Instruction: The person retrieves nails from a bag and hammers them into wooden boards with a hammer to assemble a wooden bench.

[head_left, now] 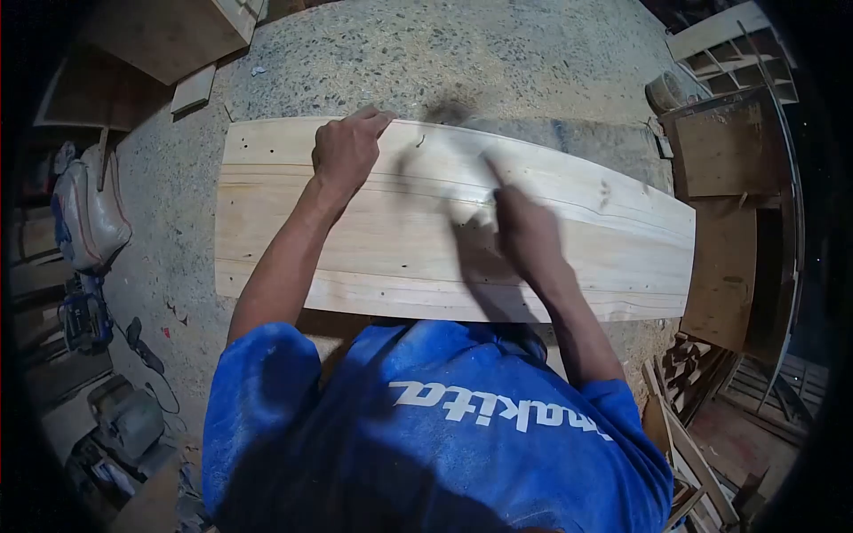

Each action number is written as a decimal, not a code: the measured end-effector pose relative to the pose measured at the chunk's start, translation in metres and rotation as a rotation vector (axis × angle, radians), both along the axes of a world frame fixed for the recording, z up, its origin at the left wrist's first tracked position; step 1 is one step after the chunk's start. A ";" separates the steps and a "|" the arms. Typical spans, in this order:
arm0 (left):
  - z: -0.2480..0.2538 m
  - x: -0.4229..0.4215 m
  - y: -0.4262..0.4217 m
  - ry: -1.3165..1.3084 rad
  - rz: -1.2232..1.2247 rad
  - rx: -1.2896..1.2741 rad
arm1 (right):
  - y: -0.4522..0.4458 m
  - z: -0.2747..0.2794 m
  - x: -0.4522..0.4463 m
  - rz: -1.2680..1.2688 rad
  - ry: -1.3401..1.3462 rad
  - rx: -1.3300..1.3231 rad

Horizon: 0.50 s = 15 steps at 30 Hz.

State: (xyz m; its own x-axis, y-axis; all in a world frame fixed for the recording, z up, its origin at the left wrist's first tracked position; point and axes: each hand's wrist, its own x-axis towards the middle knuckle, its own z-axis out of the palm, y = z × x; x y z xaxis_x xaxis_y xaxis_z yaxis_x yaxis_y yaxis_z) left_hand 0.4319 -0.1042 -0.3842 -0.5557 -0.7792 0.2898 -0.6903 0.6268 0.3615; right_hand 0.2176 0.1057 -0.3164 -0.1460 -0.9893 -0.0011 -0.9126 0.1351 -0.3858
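A pale wooden panel (355, 240), broad with a slightly curved far edge, lies across in front of my body. My left hand (348, 151) grips its far edge, left of the middle, fingers closed over the rim. My right hand (526, 229) is wrapped round the handle of a hammer (490, 167) above the panel. Motion smears the hammer's head near the far edge. Between the two hands, close to that edge, a thin bent nail (420, 140) sticks up. Small dark holes or nail heads dot the panel.
Sawdust covers the speckled floor (426, 53). Wooden cabinets (724, 151) stand at the right, with wood offcuts (693, 444) below them. At the left are a white sack (96, 209), a blue power tool (84, 315) and a grey machine (126, 417). A wooden box (164, 35) stands far left.
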 end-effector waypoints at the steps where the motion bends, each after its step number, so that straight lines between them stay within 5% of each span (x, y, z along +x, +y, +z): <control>1: -0.001 0.000 0.003 -0.030 -0.007 -0.030 | -0.006 -0.008 0.007 -0.066 -0.040 0.105; 2: -0.002 0.000 0.001 -0.057 -0.007 -0.066 | -0.004 -0.005 0.004 -0.064 -0.037 0.099; 4: -0.002 -0.003 -0.012 -0.033 0.004 -0.073 | -0.006 0.022 0.000 0.071 -0.299 -0.354; 6: -0.006 -0.001 -0.005 -0.011 0.018 -0.044 | 0.000 0.066 0.017 -0.164 -0.466 -0.520; 8: -0.006 0.000 -0.001 -0.023 0.003 -0.037 | 0.006 0.055 -0.025 0.350 -0.984 -0.656; 10: -0.003 -0.001 -0.005 -0.008 0.002 -0.040 | -0.003 0.010 -0.001 0.100 -0.032 -0.452; 12: -0.008 -0.001 -0.003 -0.015 -0.008 -0.034 | -0.003 -0.014 -0.011 0.026 0.092 0.028; 14: 0.003 -0.001 -0.009 -0.011 0.027 -0.040 | -0.012 0.023 -0.001 0.031 0.113 0.037; 15: 0.002 -0.002 0.004 -0.027 0.016 0.014 | -0.002 0.025 0.005 -0.009 -0.146 -0.186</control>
State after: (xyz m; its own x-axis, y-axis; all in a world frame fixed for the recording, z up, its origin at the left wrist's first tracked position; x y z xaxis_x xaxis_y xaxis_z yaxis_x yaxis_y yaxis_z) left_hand 0.4304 -0.1006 -0.3820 -0.5509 -0.7916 0.2643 -0.7095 0.6110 0.3511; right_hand 0.2227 0.1041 -0.2911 -0.1665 -0.9731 0.1594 -0.8442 0.0571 -0.5330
